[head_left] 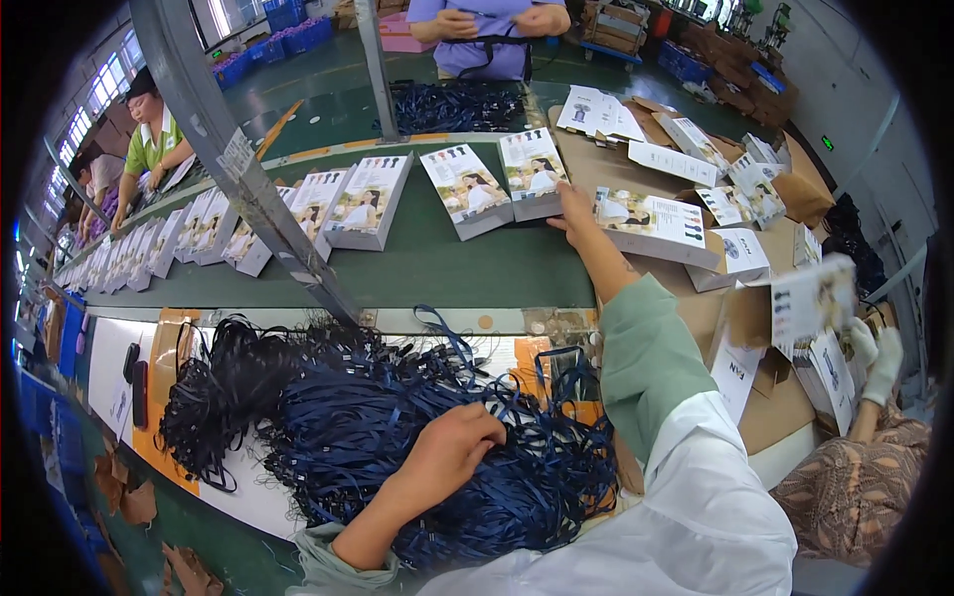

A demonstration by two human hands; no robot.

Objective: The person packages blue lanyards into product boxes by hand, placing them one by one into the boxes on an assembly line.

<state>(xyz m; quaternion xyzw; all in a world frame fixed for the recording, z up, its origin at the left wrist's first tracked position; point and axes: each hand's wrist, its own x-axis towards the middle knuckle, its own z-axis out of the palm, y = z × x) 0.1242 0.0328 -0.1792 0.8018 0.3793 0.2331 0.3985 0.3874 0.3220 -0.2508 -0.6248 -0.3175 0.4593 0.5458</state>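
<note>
Right up close, here's a loose white fabric sleeve [686,497] with a sage-green cuff [651,348], and just beside it, a great tangled heap of flat navy-blue fabric straps [397,437] on the white worktop! The left hand [455,452] sits over the heap, fingers loosely curled; whether a strap is caught in them, I cannot tell from here. And look at the right hand [579,214], out at full stretch, fingers against the right-hand edge of a flat white cardboard box with a printed photo [532,174]. Is that a grip or only a touch? I cannot tell.

That box lies at the far side of the dark green conveyor belt [457,278], next to a similar printed box [467,189] on its left, and a long row of others runs away leftward behind the slanting grey metal post [234,149]. On the right, another white printed box [651,223] lies on the brown cardboard-covered table [586,159]. Further right, a co-worker's white-gloved hands [879,368] are near a motion-blurred white box [815,298], tilted among more cartons. Across the belt, a co-worker in a purple top [484,50] stands beside a second dark strap pile [457,107].
</note>
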